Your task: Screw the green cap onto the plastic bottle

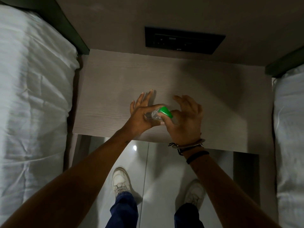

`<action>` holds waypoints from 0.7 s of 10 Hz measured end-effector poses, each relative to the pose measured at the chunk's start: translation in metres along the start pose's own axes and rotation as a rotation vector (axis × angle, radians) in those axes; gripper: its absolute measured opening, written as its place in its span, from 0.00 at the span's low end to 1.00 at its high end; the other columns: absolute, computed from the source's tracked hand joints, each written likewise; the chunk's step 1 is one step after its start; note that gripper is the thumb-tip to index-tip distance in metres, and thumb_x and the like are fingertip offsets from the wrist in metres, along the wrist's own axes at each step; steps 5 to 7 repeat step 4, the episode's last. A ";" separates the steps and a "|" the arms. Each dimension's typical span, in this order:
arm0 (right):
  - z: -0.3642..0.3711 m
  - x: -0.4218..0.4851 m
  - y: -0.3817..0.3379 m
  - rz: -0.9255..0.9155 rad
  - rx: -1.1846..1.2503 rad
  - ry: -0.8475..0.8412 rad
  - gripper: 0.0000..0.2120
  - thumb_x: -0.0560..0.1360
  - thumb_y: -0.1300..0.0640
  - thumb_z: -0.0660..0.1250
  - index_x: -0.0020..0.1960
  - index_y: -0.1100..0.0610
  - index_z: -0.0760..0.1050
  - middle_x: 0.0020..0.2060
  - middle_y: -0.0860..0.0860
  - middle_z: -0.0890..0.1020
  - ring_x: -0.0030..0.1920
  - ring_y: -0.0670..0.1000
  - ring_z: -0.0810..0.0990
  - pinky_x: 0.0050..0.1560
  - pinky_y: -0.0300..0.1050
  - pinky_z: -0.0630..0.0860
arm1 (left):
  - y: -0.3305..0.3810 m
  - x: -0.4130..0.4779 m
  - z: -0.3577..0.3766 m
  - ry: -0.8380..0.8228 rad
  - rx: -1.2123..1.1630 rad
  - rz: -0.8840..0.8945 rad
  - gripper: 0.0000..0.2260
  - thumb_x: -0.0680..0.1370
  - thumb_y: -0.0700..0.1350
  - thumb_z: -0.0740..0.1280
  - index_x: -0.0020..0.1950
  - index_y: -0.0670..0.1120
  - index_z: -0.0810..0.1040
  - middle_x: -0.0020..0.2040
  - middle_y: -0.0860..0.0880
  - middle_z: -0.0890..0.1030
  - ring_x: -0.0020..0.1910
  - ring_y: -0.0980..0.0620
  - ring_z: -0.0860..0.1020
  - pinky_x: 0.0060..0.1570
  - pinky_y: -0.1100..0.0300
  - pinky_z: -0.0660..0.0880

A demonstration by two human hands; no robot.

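Green cap point(165, 112) sits at the neck of the clear plastic bottle point(152, 116), both held in the air above the near part of the pale wood-grain table point(115, 83), roughly centre frame. Whether the cap is threaded on or only resting against the neck cannot be told; it blurs a little. Left hand point(142, 115) grips the bottle with thumb and lower fingers, while two or three upper fingers stick out straight, not touching anything. Right hand point(185, 117) pinches the cap between thumb and a fingertip; its other fingers are curled loosely open above. Cords and a dark band point(196, 156) circle the right wrist. White bedding point(32, 96) lies left of the table, more at the right edge. Black wall panel point(184, 40) sits behind the table. Below: glossy floor point(153, 178), two white sneakers point(120, 180), blue trouser legs.
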State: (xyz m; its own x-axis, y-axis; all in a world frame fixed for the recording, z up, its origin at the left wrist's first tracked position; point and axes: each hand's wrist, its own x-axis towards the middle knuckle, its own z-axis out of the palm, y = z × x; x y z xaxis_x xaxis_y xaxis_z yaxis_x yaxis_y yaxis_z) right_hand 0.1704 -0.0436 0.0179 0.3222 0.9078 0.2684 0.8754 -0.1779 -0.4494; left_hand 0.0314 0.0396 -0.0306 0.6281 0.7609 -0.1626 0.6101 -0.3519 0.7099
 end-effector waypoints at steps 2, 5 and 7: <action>0.006 -0.010 -0.036 0.213 -0.110 0.017 0.16 0.72 0.50 0.68 0.33 0.61 0.80 0.50 0.56 0.84 0.57 0.61 0.78 0.53 0.57 0.69 | -0.008 0.001 0.006 0.034 0.021 -0.017 0.23 0.66 0.50 0.77 0.59 0.54 0.78 0.77 0.46 0.57 0.76 0.45 0.47 0.70 0.42 0.41; -0.008 -0.013 -0.039 0.344 -0.251 -0.136 0.30 0.68 0.31 0.62 0.39 0.60 0.81 0.60 0.59 0.79 0.64 0.61 0.71 0.60 0.64 0.66 | -0.017 -0.002 0.000 -0.058 0.100 -0.037 0.37 0.64 0.60 0.74 0.70 0.65 0.60 0.78 0.47 0.49 0.75 0.47 0.44 0.70 0.39 0.42; -0.008 -0.013 -0.039 0.344 -0.251 -0.136 0.30 0.68 0.31 0.62 0.39 0.60 0.81 0.60 0.59 0.79 0.64 0.61 0.71 0.60 0.64 0.66 | -0.017 -0.002 0.000 -0.058 0.100 -0.037 0.37 0.64 0.60 0.74 0.70 0.65 0.60 0.78 0.47 0.49 0.75 0.47 0.44 0.70 0.39 0.42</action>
